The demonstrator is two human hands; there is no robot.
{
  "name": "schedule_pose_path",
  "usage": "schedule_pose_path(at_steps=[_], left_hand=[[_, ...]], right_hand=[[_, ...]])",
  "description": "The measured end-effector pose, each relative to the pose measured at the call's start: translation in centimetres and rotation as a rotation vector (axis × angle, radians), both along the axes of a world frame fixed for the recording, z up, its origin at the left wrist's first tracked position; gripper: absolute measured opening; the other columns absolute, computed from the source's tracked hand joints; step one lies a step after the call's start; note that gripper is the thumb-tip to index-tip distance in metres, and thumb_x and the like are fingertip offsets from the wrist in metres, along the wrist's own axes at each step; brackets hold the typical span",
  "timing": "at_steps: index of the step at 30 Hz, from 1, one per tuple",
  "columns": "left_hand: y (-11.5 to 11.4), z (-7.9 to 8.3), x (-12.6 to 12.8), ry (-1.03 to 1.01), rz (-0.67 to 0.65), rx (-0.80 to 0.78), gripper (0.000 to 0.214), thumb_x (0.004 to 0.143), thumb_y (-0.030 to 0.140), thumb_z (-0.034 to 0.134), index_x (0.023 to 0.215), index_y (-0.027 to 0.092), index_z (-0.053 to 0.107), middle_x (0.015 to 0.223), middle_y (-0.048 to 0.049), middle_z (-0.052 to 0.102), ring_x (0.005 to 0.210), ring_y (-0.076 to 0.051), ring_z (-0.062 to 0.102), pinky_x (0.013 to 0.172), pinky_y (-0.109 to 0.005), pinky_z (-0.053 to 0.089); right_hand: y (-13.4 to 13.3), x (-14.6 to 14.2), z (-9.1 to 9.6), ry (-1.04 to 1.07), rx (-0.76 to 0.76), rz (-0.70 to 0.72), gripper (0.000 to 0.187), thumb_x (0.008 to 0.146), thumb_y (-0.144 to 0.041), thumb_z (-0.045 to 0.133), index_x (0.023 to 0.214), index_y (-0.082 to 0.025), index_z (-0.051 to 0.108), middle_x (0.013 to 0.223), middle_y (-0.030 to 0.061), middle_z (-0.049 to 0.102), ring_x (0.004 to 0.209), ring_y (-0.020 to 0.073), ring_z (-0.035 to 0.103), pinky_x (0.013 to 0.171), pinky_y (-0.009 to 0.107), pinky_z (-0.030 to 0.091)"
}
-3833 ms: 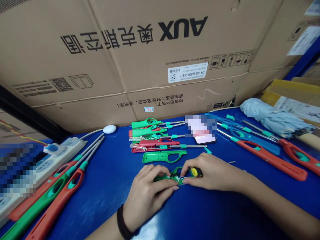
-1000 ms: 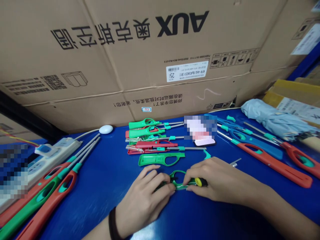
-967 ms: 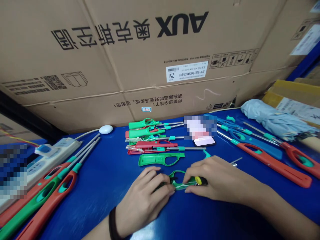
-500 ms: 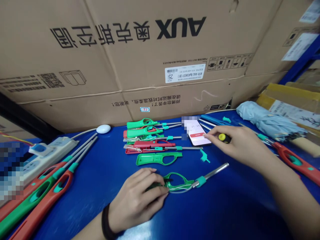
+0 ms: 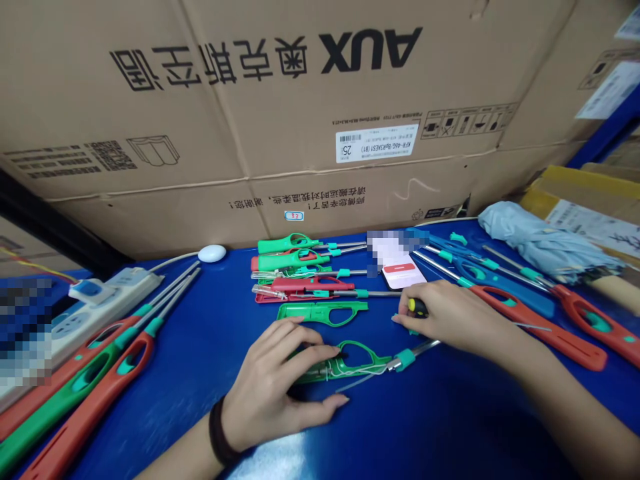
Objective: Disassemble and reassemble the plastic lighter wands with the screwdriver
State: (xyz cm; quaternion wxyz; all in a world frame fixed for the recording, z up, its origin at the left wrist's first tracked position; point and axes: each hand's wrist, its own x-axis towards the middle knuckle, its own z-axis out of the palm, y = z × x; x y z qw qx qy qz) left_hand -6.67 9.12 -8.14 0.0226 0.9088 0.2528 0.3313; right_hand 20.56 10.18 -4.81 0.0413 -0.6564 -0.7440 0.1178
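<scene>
My left hand [image 5: 283, 387] rests over an opened green lighter [image 5: 363, 357], fingers on its case and thumb spread apart from them. Thin wires and a clear tube show along the lighter, and its metal barrel [image 5: 427, 347] with a teal collar points right. My right hand [image 5: 440, 313] keeps a screwdriver [image 5: 417, 307] with a yellow-and-black handle in its curled fingers; the shaft is hidden. At its fingertips, over the barrel, is a small teal trigger [image 5: 413, 332], mostly covered; whether it is pinched I cannot tell. An empty green case half [image 5: 320, 313] lies behind.
Several opened lighters [image 5: 305, 288] lie in a row at the back, beside a phone [image 5: 403, 275]. Long lighters lie left [image 5: 107, 387] and right [image 5: 545, 327]. A power strip [image 5: 90, 310], an umbrella [image 5: 545, 243] and a large carton [image 5: 280, 133] border the blue table.
My right hand has moved from the phone down and left to the teal trigger, screwdriver still in it. My left thumb has come away from the lighter, widening the grip.
</scene>
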Motion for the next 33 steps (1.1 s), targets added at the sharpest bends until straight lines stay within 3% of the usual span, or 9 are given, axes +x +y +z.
schedule_pose_path(at_steps=[6, 12, 15, 19, 24, 29, 33], left_hand=[[-0.3, -0.1, 0.3, -0.021, -0.004, -0.057, 0.045, 0.066, 0.046, 0.076, 0.101, 0.02, 0.065, 0.088, -0.0044, 0.065, 0.081, -0.02, 0.062, 0.086, -0.04, 0.047], [-1.1, -0.2, 1.2, -0.151, 0.058, -0.247, 0.013, 0.081, 0.019, 0.065, 0.095, 0.021, 0.066, 0.083, -0.0027, 0.063, 0.077, -0.016, 0.058, 0.073, -0.031, 0.046], [-1.5, 0.0, 1.5, -0.219, 0.045, -0.273, 0.015, 0.08, 0.031, 0.069, 0.091, 0.021, 0.066, 0.079, -0.0007, 0.064, 0.072, -0.016, 0.058, 0.078, -0.034, 0.042], [-2.0, 0.2, 1.8, -0.253, -0.011, -0.317, 0.026, 0.082, 0.048, 0.062, 0.089, 0.023, 0.067, 0.076, 0.002, 0.066, 0.07, -0.014, 0.059, 0.088, -0.037, 0.035], [-2.5, 0.4, 2.1, -0.261, -0.051, -0.383, 0.015, 0.082, 0.039, 0.065, 0.083, 0.024, 0.066, 0.072, 0.0041, 0.066, 0.068, -0.013, 0.057, 0.096, -0.04, 0.03], [-2.6, 0.5, 2.2, -0.292, 0.014, -0.453, 0.004, 0.078, 0.019, 0.062, 0.08, 0.022, 0.062, 0.071, 0.0033, 0.063, 0.067, -0.014, 0.056, 0.095, -0.044, 0.03], [-2.2, 0.3, 1.9, -0.31, 0.109, -0.507, 0.008, 0.086, 0.018, 0.053, 0.08, 0.021, 0.056, 0.073, 0.0025, 0.062, 0.07, -0.014, 0.056, 0.091, -0.041, 0.031]], right_hand=[[-1.0, -1.7, 0.4, 0.173, 0.133, 0.095, 0.011, 0.081, -0.033, 0.058, 0.075, -0.024, 0.058, 0.059, -0.004, 0.062, 0.048, 0.0122, 0.051, 0.047, 0.022, 0.031], [-2.6, -4.3, 0.4, 0.336, 0.189, 0.203, 0.012, 0.084, -0.031, 0.059, 0.074, -0.024, 0.058, 0.057, -0.0068, 0.061, 0.046, 0.0099, 0.051, 0.046, 0.02, 0.032], [-3.7, -5.4, 0.2, 0.418, 0.288, 0.209, 0.011, 0.083, -0.026, 0.058, 0.072, -0.024, 0.057, 0.055, -0.0085, 0.061, 0.043, 0.0081, 0.052, 0.046, 0.02, 0.034], [-5.1, -6.2, -0.4, 0.453, 0.451, 0.212, 0.016, 0.081, -0.023, 0.057, 0.067, -0.023, 0.051, 0.049, -0.0093, 0.054, 0.039, 0.0068, 0.05, 0.045, 0.02, 0.034], [-5.8, -7.0, -1.2, 0.495, 0.517, 0.22, 0.017, 0.081, -0.02, 0.057, 0.065, -0.022, 0.05, 0.051, -0.0081, 0.059, 0.041, 0.0078, 0.056, 0.045, 0.02, 0.038], [-5.6, -7.1, -1.1, 0.566, 0.475, 0.201, 0.009, 0.079, -0.022, 0.061, 0.074, -0.023, 0.054, 0.057, -0.0087, 0.064, 0.045, 0.009, 0.061, 0.046, 0.019, 0.042], [-5.2, -6.8, -0.7, 0.64, 0.366, 0.249, 0.012, 0.086, -0.024, 0.058, 0.096, -0.028, 0.058, 0.082, -0.0084, 0.072, 0.064, 0.0093, 0.068, 0.057, 0.017, 0.048]])
